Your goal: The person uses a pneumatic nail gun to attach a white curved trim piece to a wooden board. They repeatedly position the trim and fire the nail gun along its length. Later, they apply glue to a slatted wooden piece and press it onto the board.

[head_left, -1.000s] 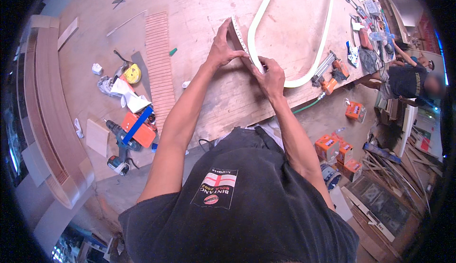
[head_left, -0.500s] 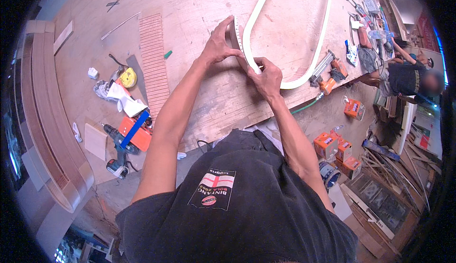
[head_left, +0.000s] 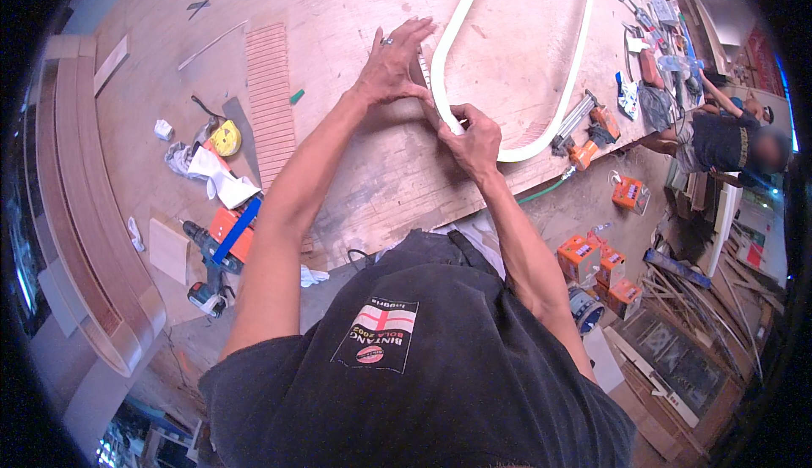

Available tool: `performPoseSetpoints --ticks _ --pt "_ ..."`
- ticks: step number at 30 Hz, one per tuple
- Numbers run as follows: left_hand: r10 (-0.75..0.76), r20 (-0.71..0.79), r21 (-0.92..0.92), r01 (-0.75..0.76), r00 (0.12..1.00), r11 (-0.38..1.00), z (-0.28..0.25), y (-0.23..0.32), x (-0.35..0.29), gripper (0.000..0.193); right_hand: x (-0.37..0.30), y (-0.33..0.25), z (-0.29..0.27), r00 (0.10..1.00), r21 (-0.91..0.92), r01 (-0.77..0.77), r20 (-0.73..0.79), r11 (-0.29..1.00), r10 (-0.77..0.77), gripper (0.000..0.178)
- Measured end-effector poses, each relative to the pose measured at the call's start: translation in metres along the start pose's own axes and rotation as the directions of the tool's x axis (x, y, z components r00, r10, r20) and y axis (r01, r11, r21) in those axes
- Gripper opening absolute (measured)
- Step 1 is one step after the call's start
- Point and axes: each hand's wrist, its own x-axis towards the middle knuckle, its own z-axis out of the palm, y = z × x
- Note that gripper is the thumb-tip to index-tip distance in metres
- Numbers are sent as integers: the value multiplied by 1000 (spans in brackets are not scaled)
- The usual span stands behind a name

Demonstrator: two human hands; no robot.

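A white-edged curved frame (head_left: 439,71) with a rounded near end lies on the wooden workbench (head_left: 372,180). A thin wooden strip with slots across it (head_left: 425,69) runs along the outside of the frame's left bend. My left hand (head_left: 391,69) rests against this strip, its fingers stretched out and its thumb reaching toward the bend. My right hand (head_left: 475,140) is closed over the frame's near left corner, thumb and fingers pinching its edge. The palm side of my left hand and the strip's lower end are partly hidden.
Left of my arms lie a slotted wooden panel (head_left: 267,87), a yellow tape measure (head_left: 226,139), white gloves (head_left: 224,179) and a cordless drill (head_left: 205,252). An orange nail gun (head_left: 592,142) with a green hose lies at the right edge. Another person (head_left: 719,140) stands far right.
My left hand has shifted slightly up and right, turning from gripping the strip's upper part to laying stretched fingers over it. My right hand keeps its hold on the frame.
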Motion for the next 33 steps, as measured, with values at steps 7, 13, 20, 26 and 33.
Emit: performPoseSetpoints --ticks 7,13,20,26,33 --pt "250 394 -83 -236 884 968 -1 -2 19 82 0 -3 0 999 -23 -26 31 999 27 29" --pt "340 415 -104 -327 844 939 -2 -5 17 54 -1 -5 -2 999 -9 -19 35 1000 19 29" --pt "424 345 -185 -382 837 905 5 -18 14 46 -5 -4 -7 974 -8 224 -23 975 -224 37" --pt "483 319 -155 -457 816 876 4 -19 16 37 -2 -27 3 998 -214 -54 -43 975 45 36" --pt "501 310 -201 -459 808 865 9 -23 17 34 -11 -22 -3 994 -265 106 49 958 -97 32"
